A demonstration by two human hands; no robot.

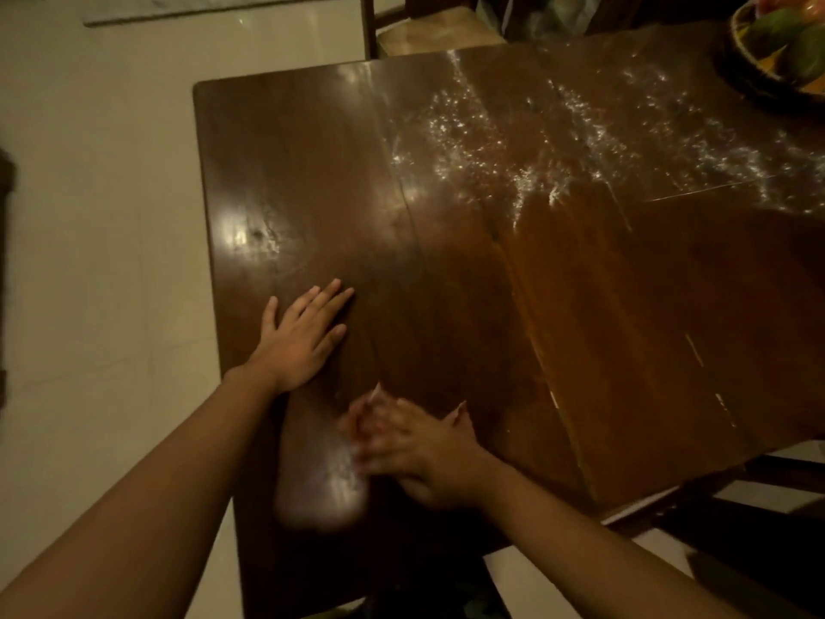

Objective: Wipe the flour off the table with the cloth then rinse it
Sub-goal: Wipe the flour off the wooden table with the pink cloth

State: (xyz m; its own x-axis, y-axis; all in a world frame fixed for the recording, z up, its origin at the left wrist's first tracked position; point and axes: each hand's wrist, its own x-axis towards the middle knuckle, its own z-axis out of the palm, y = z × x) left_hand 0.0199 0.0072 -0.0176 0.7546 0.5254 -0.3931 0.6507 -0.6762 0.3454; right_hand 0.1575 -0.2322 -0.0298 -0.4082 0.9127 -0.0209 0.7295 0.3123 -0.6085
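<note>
left hand (303,337) spread flat on table (580,306), lower left | right hand (419,444) blurred, grip unclear; cloth indistinct | flour (513,145) streaked across upper right

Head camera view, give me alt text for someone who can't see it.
Flour is scattered across the far part of a dark wooden table. The left hand lies flat near the table's edge, the blurred right hand beside it; a fruit bowl sits at the far right.

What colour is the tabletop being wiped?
Dark reddish-brown polished wood table, streaked with white flour at the far side; seen in the head view.
</note>
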